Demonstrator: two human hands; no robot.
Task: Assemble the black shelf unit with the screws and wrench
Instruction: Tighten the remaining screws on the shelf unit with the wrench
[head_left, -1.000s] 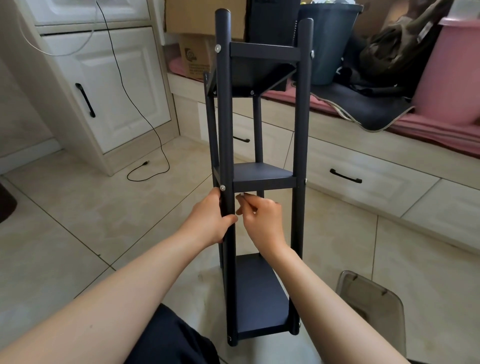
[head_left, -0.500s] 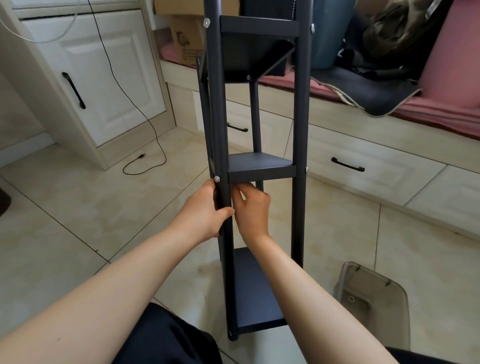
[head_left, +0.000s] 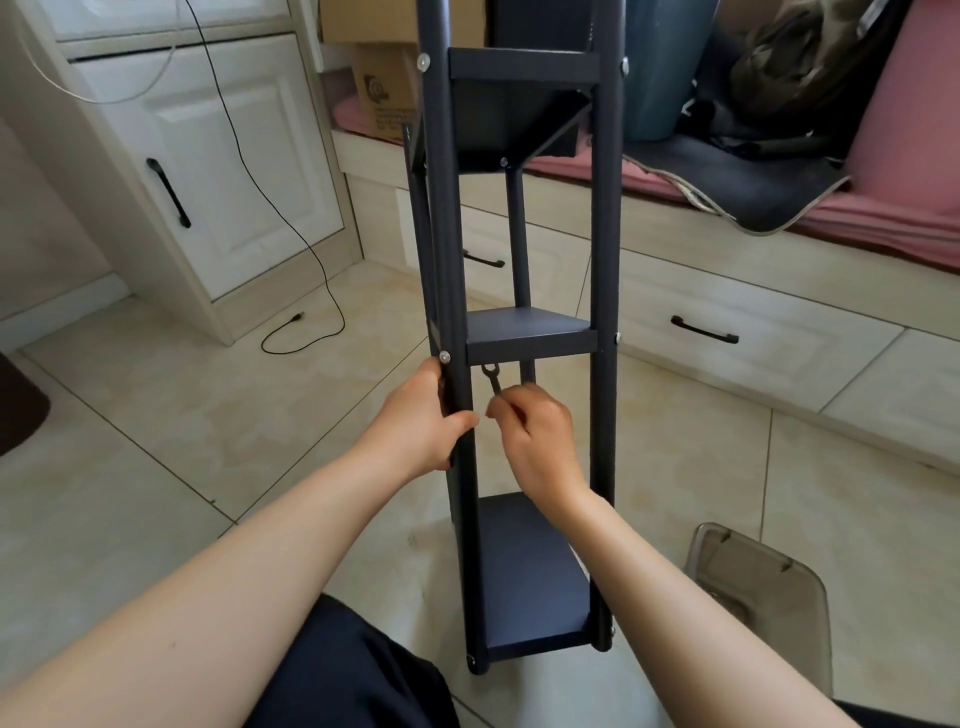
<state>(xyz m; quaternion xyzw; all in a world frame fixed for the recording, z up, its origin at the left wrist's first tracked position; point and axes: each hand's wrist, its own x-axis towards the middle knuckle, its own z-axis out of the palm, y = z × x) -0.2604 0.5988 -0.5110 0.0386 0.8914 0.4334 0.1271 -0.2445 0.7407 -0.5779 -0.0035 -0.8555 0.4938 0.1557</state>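
1. Right hand (head_left: 535, 436) first: thumb and fingertips pinch the lower end of a small flat wrench (head_left: 494, 383), whose open head points up and sits just under the front edge of the middle shelf (head_left: 530, 332).
2. Left hand (head_left: 423, 415) now: fingers curled round the front left post (head_left: 448, 260), thumb across the front of it, gripping just below a silver screw head (head_left: 444, 356) at the middle shelf joint. That looks like a steadying grip.
3. The black shelf unit (head_left: 524, 571) stands upright on the tiled floor (head_left: 156, 493), right in front of the person, three shelves already between the four posts, screw heads showing at the top, middle and bottom joints.
4. The step in hand, as I judge it: tightening under the middle shelf, near the front left corner. Whether the wrench head is actually seated on a nut or bolt, I cannot tell; the fastener is hidden below the shelf.
5. Next move calls for getting the head squarely on the fastener, then short swings, since the post and shelf edge leave little room.
6. Further out: a clear grey plastic box (head_left: 763, 587) on the floor at lower right, a white cabinet (head_left: 218, 156) at the left with a black cable (head_left: 291, 218) trailing to the floor.
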